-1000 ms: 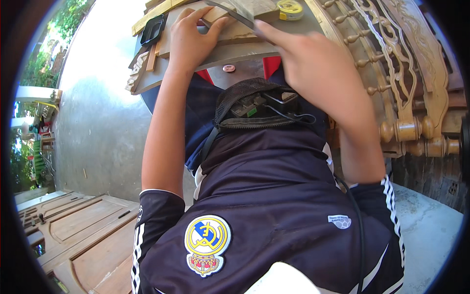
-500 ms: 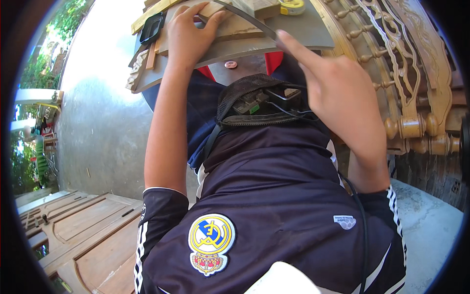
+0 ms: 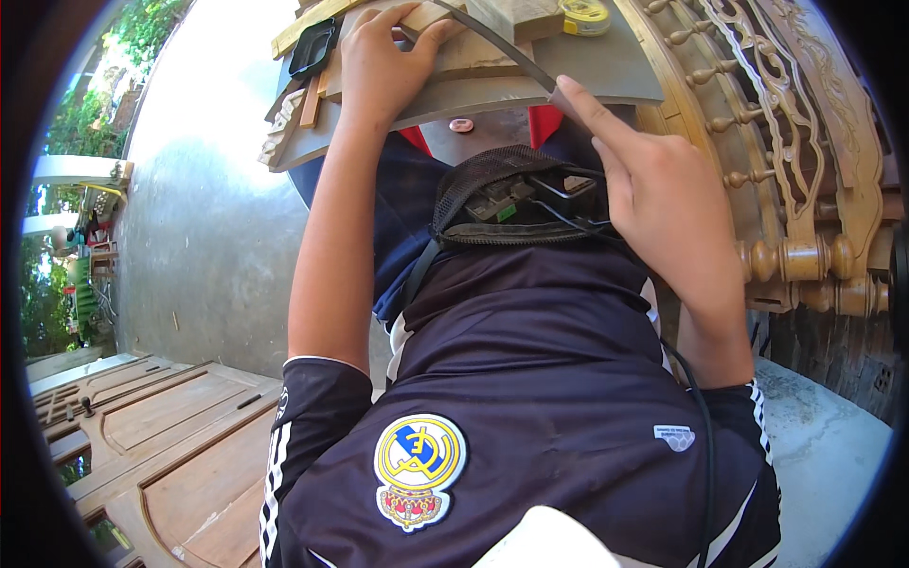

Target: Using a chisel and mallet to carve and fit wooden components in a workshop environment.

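My right hand (image 3: pixel 663 180) grips the near end of what looks like a long, narrow dark metal file (image 3: pixel 504 45); its handle is hidden in the palm. The index finger lies stretched along the tool. At its far end the file reaches a small wooden block (image 3: pixel 423 17), where the contact is cut off by the top edge. My left hand (image 3: pixel 383 71) presses this block between thumb and fingers, over a wooden plank (image 3: pixel 473 59). Under these lies a grey board (image 3: pixel 611 74) across my lap.
A black tray (image 3: pixel 313 49) and wood strips (image 3: pixel 310 102) lie left of my left hand. Beyond the file are a thick wood block (image 3: pixel 516 19) and a yellow tape measure (image 3: pixel 585 16). Carved wooden furniture (image 3: pixel 795 189) stands close on the right; wooden panels (image 3: pixel 218 473) lie lower left.
The view has shifted slightly, so most things sit a little further right. Both hands keep their holds, and the file has moved only slightly against the block.
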`<state>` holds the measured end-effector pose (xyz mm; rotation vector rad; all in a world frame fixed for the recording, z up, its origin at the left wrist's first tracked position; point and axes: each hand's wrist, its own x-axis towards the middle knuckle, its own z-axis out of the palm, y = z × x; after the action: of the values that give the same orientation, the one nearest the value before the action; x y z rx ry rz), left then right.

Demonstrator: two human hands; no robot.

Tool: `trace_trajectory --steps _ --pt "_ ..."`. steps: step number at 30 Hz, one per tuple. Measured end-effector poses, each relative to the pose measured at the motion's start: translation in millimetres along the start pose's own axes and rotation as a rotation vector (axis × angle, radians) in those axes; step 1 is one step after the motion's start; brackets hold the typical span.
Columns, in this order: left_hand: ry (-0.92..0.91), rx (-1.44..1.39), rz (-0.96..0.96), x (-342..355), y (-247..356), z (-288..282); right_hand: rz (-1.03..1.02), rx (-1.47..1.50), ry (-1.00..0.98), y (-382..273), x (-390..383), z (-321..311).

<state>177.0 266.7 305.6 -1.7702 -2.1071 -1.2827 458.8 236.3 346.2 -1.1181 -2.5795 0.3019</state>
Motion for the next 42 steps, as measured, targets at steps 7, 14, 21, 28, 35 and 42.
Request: trace_trajectory --steps 7,14,21,28,35,42 --pt "-0.014 0.125 0.153 5 -20 7 -0.057 -0.081 0.042 -18 80 22" --pt "0.057 0.092 0.072 1 -19 9 -0.059 -0.036 0.079 -8 44 24" --pt "-0.033 -0.030 -0.034 2 0 -4 -0.026 -0.002 -0.004 -1 24 -1" --pt "0.070 0.045 0.129 2 -17 14 -0.105 0.016 0.136 1 90 46" --pt "0.021 0.106 0.066 4 -19 8 0.002 0.013 0.004 2 4 3" --pt "-0.039 0.097 0.128 9 -24 7 -0.060 -0.005 0.101 -8 82 35"
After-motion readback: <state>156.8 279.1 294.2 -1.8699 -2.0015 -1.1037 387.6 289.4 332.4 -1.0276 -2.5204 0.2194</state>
